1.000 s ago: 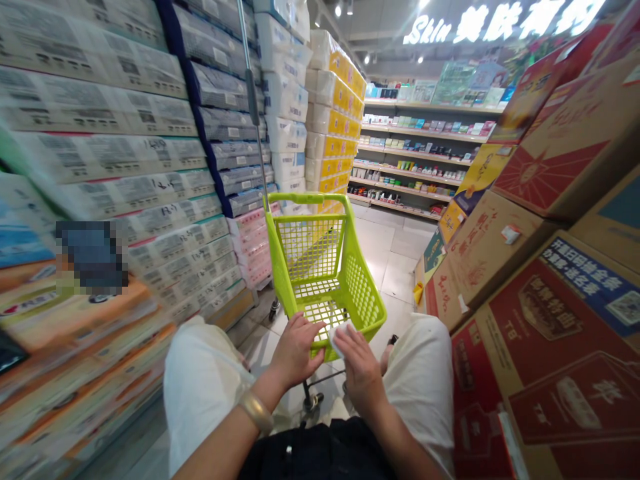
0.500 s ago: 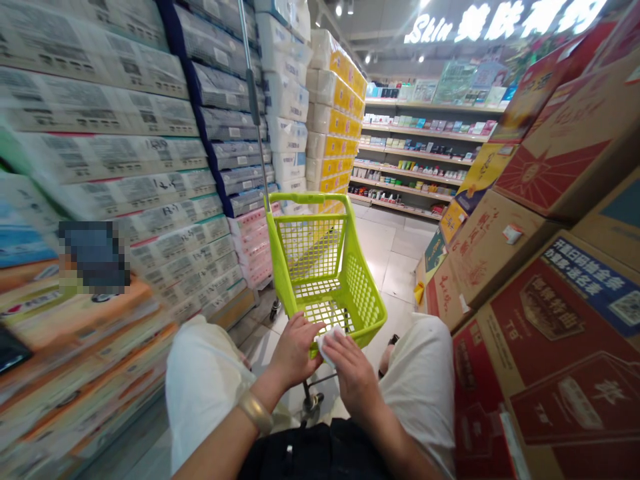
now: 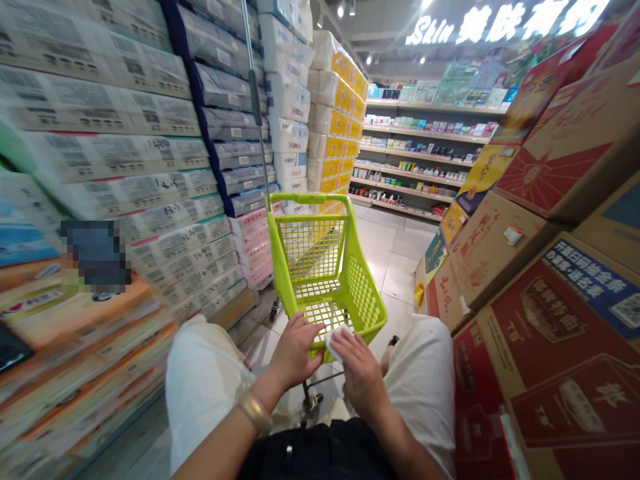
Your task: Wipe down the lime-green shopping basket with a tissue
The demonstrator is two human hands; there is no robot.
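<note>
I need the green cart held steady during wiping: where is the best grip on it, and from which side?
Probably the near rim, left of the white wipe, from above on the person's side: a thick rolled edge, lowest and closest, where the left hand curls over it. The mesh walls offer only small holes.

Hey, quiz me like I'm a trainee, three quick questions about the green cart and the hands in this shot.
1. True or false: the green cart is loaded with groceries.
2. The right hand presses what against the cart's near rim? A) white wipe B) bottle C) phone
3. Short answer: what does the left hand rest on?
Key: 1 false, it is empty; 2 A; 3 the cart's near rim.
</note>
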